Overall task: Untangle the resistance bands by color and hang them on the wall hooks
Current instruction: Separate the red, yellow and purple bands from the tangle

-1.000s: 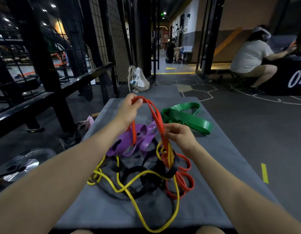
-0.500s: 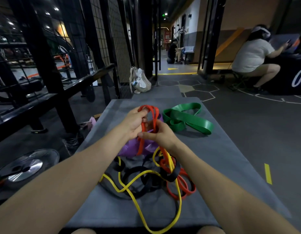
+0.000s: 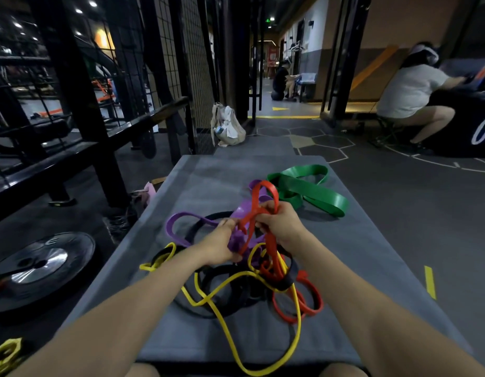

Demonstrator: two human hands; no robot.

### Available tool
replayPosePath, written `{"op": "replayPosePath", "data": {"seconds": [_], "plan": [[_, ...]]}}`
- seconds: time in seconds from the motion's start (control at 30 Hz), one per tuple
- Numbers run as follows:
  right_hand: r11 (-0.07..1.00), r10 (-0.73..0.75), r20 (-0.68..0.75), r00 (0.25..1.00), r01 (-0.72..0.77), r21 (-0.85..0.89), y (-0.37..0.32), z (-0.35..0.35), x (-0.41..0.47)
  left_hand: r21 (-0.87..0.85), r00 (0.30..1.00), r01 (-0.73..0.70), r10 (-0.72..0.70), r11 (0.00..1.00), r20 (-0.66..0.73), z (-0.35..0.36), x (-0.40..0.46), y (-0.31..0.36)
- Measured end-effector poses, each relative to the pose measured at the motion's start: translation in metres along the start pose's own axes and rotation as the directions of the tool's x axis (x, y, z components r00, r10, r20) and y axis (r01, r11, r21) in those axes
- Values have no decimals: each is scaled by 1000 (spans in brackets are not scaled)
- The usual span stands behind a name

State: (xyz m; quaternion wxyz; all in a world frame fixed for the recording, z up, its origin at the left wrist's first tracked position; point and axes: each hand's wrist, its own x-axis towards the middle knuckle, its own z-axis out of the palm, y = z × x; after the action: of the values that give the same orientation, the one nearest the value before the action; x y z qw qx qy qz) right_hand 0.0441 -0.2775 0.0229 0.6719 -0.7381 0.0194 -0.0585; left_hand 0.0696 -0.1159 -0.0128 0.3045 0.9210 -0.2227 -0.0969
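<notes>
**Above the tangle: both hands on bands**

Over the tangle (image 3: pixel 244 281) on the grey worktop (image 3: pixel 372 254): left hand (image 3: pixel 222 244) gripping purple band (image 3: pixel 181 224), right hand (image 3: pixel 279 224) clutching red band (image 3: pixel 263 197). Beyond the tangle, apart: green band (image 3: pixel 309 189).

Tangled red band (image 3: pixel 263 210), purple band (image 3: pixel 178 227), yellow band (image 3: pixel 227 330) and black band (image 3: pixel 216 292) heaped on the table (image 3: pixel 372 257); green band (image 3: pixel 312 191) lies apart.

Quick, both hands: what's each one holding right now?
Left hand: grips the purple band, fingers also at the red band.
Right hand: grips the red band.
</notes>
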Motion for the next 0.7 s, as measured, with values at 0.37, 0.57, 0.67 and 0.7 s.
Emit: {"op": "replayPosePath", "data": {"seconds": [0.37, 0.57, 0.67, 0.7], "plan": [[988, 61, -27, 998, -56, 143, -4, -21, -8, 481, 984, -32, -56, 876, 167, 2, 15, -19], [979, 35, 51, 998, -44, 198, -2, -22, -11, 414, 984, 57, -121, 908, 130, -1, 19, -31], [975, 59, -4, 998, -56, 213, 0, -23, -10, 327, 997, -13, -12, 945, 72, -6, 16, -29], [980, 71, -45, 996, -61, 188, 2, -23, -8, 311, 999, -46, 36, 949, 39, -13, 15, -26]]}}
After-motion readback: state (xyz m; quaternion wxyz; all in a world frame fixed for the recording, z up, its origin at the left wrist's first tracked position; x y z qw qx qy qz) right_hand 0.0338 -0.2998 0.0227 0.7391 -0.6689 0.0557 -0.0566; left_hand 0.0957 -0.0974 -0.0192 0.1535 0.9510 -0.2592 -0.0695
